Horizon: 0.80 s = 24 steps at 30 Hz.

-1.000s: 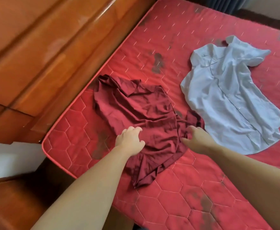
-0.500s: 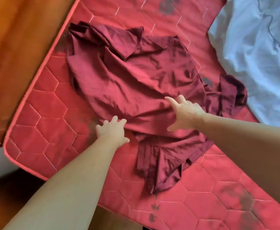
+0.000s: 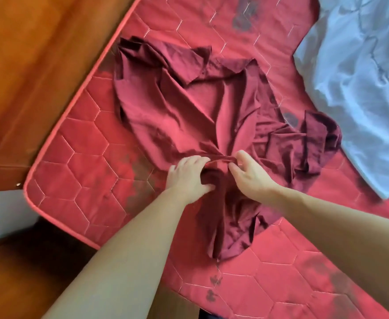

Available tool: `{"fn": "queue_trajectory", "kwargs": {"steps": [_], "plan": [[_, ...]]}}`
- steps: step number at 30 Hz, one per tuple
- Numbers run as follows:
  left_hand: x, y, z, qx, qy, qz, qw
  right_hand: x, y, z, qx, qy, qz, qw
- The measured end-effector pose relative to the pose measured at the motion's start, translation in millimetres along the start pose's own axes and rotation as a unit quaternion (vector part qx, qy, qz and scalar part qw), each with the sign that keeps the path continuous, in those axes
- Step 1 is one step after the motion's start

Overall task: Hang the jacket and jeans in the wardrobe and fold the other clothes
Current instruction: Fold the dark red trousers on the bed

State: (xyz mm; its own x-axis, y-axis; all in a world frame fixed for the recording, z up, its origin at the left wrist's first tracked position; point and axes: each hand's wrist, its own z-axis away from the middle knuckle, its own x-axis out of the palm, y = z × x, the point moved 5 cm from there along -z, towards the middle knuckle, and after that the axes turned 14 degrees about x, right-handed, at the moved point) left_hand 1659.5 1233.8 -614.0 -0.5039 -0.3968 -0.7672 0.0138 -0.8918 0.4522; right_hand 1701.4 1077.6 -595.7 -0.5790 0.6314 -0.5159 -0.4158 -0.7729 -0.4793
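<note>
Here the red quilted mattress (image 3: 92, 171) fills most of the view, stitched in hexagons and marked with dark stains, its rounded near-left corner showing at the lower left. Along its left edge runs a polished wooden bed frame (image 3: 32, 72). A light blue shirt (image 3: 359, 88) lies spread at the far right side of the mattress, partly cut off by the picture's edge. Next in size, the maroon shirt (image 3: 179, 104) lies crumpled toward the left edge of the mattress, its collar end pointing to the far side and a loose tail of cloth trailing toward the near edge; one bunched sleeve reaches right until it lies just beside the blue shirt. Both bare forearms reach in from the near edge and meet at the lower middle of the maroon shirt. The left hand (image 3: 186, 176) rests on the cloth with fingers curled, gathering a fold beneath them. The right hand (image 3: 251, 176) is just beside it, thumb and forefinger pinching the same raised ridge of fabric, which radiates creases up across the garment.
</note>
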Motion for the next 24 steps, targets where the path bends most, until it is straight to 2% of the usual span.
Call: {"fn": "queue_trajectory", "kwargs": {"steps": [2,5,7,9,12,15,20,24], "plan": [[-9.2,14.0,1.4,-0.026,0.065,0.039,0.997,-20.6,-10.2,15.4,0.014,0.036,-0.074,0.997],[-28.3,35.1,15.0,-0.084,0.125,0.179,0.972,-54.8,-18.8,38.0,0.022,0.089,-0.153,0.984],[-52.3,55.3,26.6,-0.101,0.158,0.258,0.948,-77.1,-24.0,56.1,0.013,0.094,-0.159,0.983],[-83.5,81.3,32.8,-0.096,0.201,0.289,0.931,-101.2,-26.5,80.1,-0.016,0.079,-0.136,0.987],[-130.5,140.5,39.8,-0.064,0.228,0.293,0.927,-148.5,-22.5,128.5,-0.068,0.054,-0.079,0.993],[-168.0,216.2,47.3,0.004,0.224,0.261,0.939,-210.7,-4.6,172.6,-0.100,0.100,-0.004,0.990],[-212.7,355.2,79.8,0.101,0.208,0.244,0.942,-341.9,39.4,250.6,-0.113,0.199,-0.051,0.972],[-237.1,456.7,117.5,0.176,0.180,0.208,0.945,-433.1,63.1,328.7,-0.156,0.255,-0.053,0.953]]}}
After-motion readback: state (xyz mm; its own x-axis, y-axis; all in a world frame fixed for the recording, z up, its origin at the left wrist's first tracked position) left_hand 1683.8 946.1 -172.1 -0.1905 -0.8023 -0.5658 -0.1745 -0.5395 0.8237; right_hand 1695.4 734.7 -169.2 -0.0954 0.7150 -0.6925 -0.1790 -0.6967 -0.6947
